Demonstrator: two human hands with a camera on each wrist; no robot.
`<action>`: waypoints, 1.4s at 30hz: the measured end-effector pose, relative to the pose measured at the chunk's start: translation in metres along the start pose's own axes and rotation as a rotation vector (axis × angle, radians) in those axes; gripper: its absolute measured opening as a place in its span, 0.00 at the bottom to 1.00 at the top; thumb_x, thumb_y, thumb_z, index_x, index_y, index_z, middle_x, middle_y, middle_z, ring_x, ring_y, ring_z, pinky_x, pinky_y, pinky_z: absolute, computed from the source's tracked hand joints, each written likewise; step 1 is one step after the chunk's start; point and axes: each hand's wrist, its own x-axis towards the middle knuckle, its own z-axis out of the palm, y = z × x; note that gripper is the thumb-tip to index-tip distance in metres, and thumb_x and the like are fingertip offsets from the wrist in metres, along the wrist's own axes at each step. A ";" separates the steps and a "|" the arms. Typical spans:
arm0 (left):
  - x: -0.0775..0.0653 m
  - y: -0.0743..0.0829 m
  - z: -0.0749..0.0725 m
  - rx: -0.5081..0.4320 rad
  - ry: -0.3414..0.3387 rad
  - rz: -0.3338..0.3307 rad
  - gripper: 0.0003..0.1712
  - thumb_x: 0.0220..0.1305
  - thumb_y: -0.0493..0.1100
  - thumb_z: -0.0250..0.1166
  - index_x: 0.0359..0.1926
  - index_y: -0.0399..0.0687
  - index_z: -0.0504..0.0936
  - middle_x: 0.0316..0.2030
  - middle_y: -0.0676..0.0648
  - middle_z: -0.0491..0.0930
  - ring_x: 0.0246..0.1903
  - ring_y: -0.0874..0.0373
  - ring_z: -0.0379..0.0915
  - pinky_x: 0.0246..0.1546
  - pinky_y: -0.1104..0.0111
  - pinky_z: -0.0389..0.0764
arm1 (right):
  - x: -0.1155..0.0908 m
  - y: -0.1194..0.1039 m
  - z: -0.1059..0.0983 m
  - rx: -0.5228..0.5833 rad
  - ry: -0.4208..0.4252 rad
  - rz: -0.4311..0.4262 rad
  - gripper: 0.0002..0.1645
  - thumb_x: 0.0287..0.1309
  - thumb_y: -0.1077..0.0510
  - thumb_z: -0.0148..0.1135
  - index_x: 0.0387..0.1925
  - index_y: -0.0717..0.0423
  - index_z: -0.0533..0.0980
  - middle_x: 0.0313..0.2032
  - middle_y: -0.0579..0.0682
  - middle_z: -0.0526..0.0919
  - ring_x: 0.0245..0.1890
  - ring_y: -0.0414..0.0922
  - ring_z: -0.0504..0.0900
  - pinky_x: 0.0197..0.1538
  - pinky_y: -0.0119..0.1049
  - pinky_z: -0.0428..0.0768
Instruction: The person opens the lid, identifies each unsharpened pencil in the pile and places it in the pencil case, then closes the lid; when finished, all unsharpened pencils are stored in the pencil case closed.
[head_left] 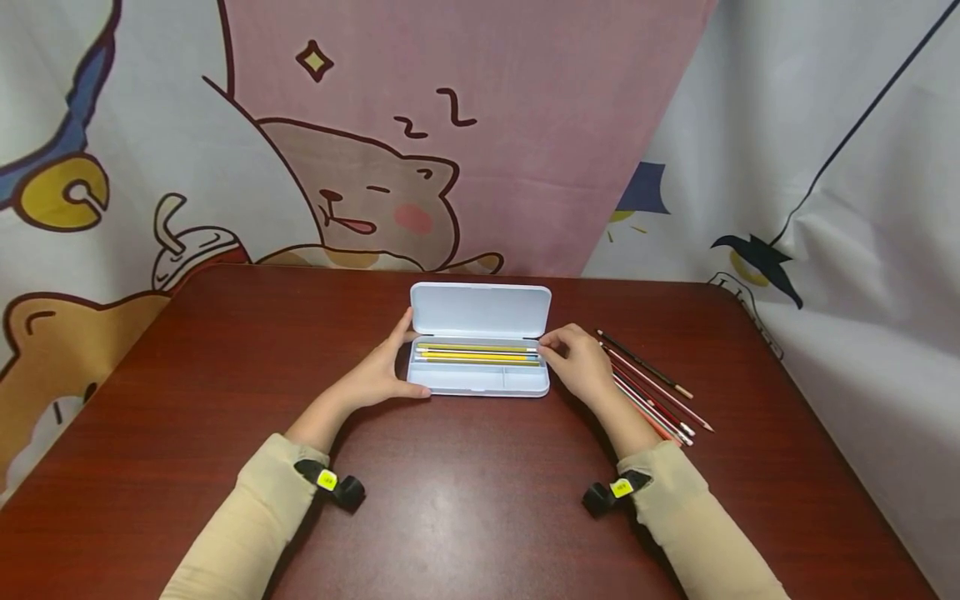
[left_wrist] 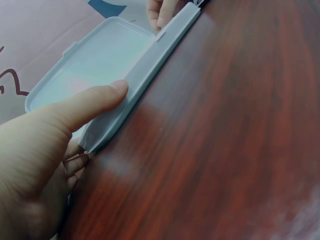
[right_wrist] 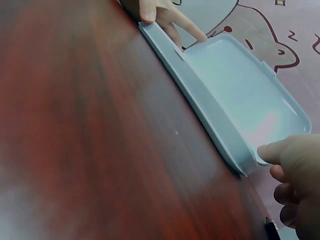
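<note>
A white pencil case (head_left: 465,381) stands on the table with its lid (head_left: 480,310) raised at the back. Several yellow and white pencils (head_left: 477,356) lie lengthwise in its rear compartment. My left hand (head_left: 378,371) grips the left end of the case, thumb on the front wall and fingers around the side. At the opposite end, my right hand (head_left: 579,362) has thumb and forefinger together over the rim, pinching the end of a pencil. The other right fingers are curled in the right wrist view, where the case wall (right_wrist: 200,100) hides the pencils.
Several loose pencils (head_left: 660,387), red, white and black, lie on the brown table (head_left: 465,500) beside and partly under my right forearm. A printed cloth (head_left: 540,125) hangs along the table's back edge. The case's front compartment has a small divider.
</note>
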 end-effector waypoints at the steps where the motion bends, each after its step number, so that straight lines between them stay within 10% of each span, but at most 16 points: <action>1: 0.000 0.000 0.000 0.000 0.000 -0.002 0.71 0.42 0.33 0.78 0.73 0.34 0.33 0.62 0.28 0.64 0.65 0.38 0.54 0.65 0.47 0.45 | -0.002 -0.001 -0.001 0.003 0.007 -0.005 0.07 0.55 0.56 0.69 0.35 0.54 0.83 0.34 0.46 0.79 0.30 0.44 0.74 0.33 0.40 0.69; 18: 0.000 0.001 0.000 -0.004 0.003 -0.003 0.71 0.42 0.32 0.78 0.73 0.34 0.33 0.62 0.28 0.64 0.65 0.38 0.54 0.65 0.47 0.45 | -0.054 0.007 -0.038 0.036 0.112 -0.123 0.06 0.49 0.61 0.73 0.31 0.52 0.83 0.29 0.43 0.77 0.22 0.39 0.67 0.26 0.32 0.65; 42: 0.002 -0.003 0.000 -0.024 -0.008 -0.009 0.71 0.43 0.33 0.78 0.73 0.35 0.32 0.62 0.28 0.63 0.65 0.39 0.53 0.65 0.47 0.44 | -0.120 0.053 -0.096 -0.025 0.182 -0.040 0.10 0.47 0.67 0.73 0.33 0.55 0.82 0.30 0.45 0.77 0.24 0.34 0.67 0.27 0.24 0.64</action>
